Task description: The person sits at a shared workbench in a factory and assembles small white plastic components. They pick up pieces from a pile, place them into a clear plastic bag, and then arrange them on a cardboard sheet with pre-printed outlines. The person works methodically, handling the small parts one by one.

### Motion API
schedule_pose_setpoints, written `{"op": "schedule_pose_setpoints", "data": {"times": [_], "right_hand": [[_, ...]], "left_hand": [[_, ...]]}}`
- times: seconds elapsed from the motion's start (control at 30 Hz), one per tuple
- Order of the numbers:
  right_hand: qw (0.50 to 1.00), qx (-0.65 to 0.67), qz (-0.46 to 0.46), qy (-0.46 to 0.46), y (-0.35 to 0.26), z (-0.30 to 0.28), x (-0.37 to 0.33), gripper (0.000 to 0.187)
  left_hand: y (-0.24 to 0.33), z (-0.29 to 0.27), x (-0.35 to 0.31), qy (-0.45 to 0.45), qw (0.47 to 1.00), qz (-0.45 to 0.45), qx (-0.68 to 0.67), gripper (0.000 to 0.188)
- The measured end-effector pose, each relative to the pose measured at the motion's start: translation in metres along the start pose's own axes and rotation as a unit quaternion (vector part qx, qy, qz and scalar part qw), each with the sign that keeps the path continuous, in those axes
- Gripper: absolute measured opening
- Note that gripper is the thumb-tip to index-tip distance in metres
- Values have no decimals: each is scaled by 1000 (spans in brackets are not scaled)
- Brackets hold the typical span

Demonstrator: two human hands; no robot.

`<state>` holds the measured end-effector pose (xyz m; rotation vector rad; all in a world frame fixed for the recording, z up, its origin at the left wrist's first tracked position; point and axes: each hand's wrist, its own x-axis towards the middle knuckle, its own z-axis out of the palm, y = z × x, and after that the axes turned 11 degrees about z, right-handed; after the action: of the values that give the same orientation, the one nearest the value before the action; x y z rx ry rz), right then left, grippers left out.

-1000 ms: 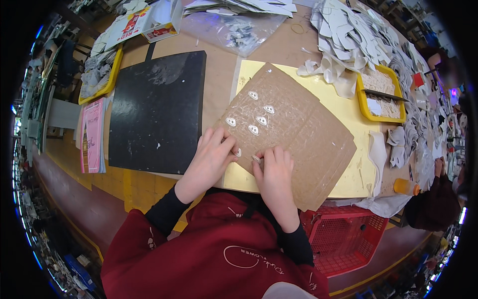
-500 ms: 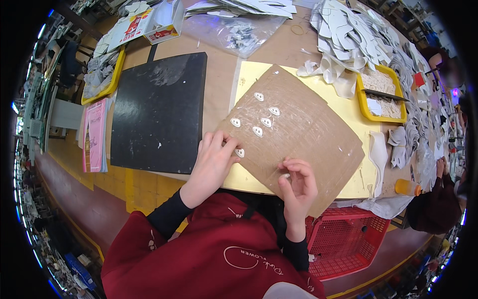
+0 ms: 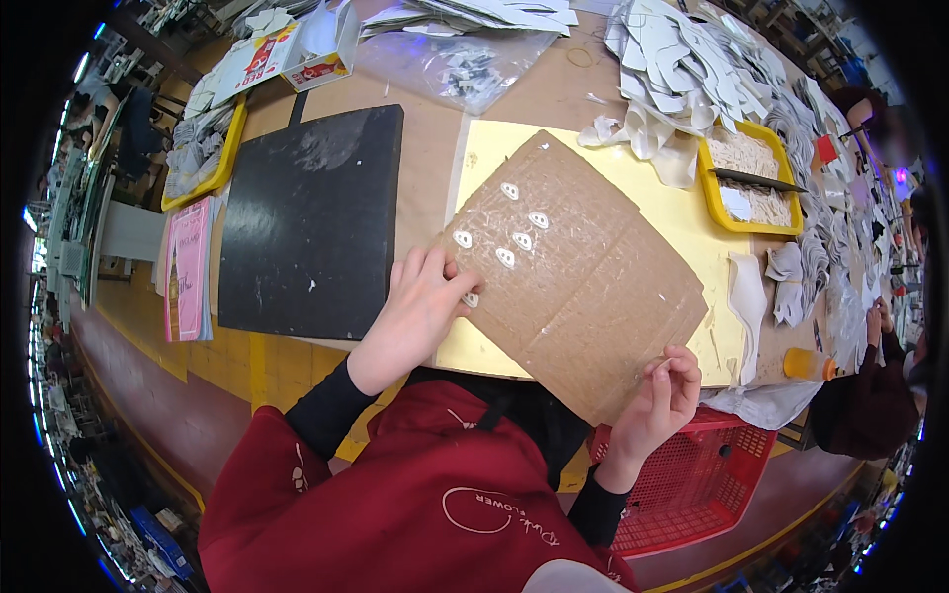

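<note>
A brown cardboard sheet (image 3: 593, 287) lies at an angle in front of me, with several small white rounded-triangle pieces (image 3: 522, 240), each with dark holes, spread over its left part. At its left corner, my left hand (image 3: 420, 306) has thumb and forefinger closed around one more white piece (image 3: 471, 299), low against the cardboard. My right hand (image 3: 657, 405) is by the sheet's lower right edge, its thumb and fingers pinched together. Something small and pale shows at those fingertips, too small to name.
Under the cardboard is a yellow board (image 3: 727, 346). A black square board (image 3: 308, 222) lies left. Yellow trays (image 3: 710, 188), piled white cut pieces (image 3: 667, 59), a plastic bag (image 3: 465, 69) and an orange-yellow bottle (image 3: 806, 365) surround it. A red basket (image 3: 692, 484) stands below the table edge.
My right hand has moved rightward from over the cardboard's lower part to its lower right edge, and its fingers have closed more. My left hand stays at the same white piece.
</note>
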<state>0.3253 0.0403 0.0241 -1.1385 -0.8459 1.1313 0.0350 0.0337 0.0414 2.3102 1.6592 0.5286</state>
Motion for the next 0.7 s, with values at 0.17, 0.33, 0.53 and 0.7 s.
{"op": "schedule_pose_setpoints", "data": {"times": [0.17, 0.33, 0.53, 0.7], "right_hand": [[993, 11, 66, -97, 6, 8, -24, 38], [967, -173, 43, -184, 19, 22, -34, 41], [947, -231, 59, -216, 12, 23, -30, 42], [887, -393, -13, -241, 5, 31, -29, 53]], "left_hand": [[2, -3, 6, -22, 999, 15, 18, 30], [4, -8, 9, -52, 999, 11, 0, 29], [3, -8, 8, -43, 999, 14, 11, 20], [-11, -6, 2, -44, 995, 85, 33, 18]]}}
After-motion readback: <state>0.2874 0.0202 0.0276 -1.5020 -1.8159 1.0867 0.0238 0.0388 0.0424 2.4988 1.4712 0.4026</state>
